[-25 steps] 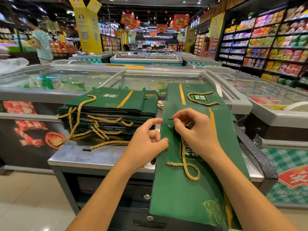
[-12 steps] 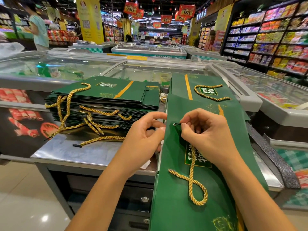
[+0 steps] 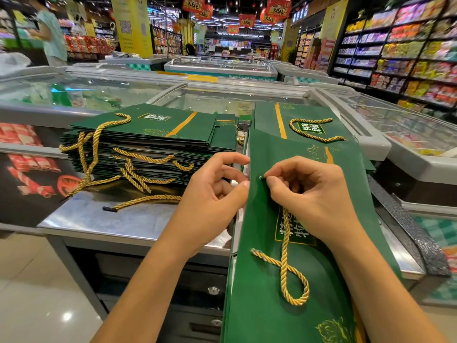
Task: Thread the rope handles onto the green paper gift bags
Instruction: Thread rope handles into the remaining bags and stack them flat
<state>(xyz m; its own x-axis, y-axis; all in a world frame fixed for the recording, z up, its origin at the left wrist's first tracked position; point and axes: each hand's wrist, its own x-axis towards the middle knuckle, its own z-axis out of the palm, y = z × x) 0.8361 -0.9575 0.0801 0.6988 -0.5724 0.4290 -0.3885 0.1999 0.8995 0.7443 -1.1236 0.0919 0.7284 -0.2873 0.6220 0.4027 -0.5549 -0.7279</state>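
**Q:** Hands: how far open, and on what?

**A:** Both are curled and lie close together without touching. The right hand [image 3: 314, 196], at 3 o'clock of centre, pinches the dark tip of the gold rope [image 3: 285, 233] between thumb and forefinger, right at the punched hole [image 3: 261, 177] near the bag's left edge. The left hand [image 3: 210, 196], at 9 o'clock of that hole, nips the left edge of the green bag [image 3: 259, 305] between thumb and forefinger. Its other fingers are folded toward the palm.

**Q:** Where does the task's thing lie?

**A:** The green bag lies flat, running from centre to 6 o'clock, with its near end overhanging the steel table [image 3: 99, 219]. The rope emerges from under the right hand, runs toward 6 o'clock and crosses itself in a loop on the bag's face.

**Q:** Surface and room?

**A:** At 10 o'clock a stack of bags [image 3: 148, 139] sits on the table, with gold handles hanging off its near side. A trailing rope [image 3: 146, 200] lies on the bare steel in front of it. At 1 o'clock a second bag [image 3: 267, 120] lies flat with a handle curved on it. Glass-lidded freezer chests [image 3: 222, 97] stand beyond. Stocked shelves [image 3: 408, 53] fill 2 o'clock, red banners [image 3: 247, 19] hang at 12, and a person [image 3: 52, 33] stands at 11.
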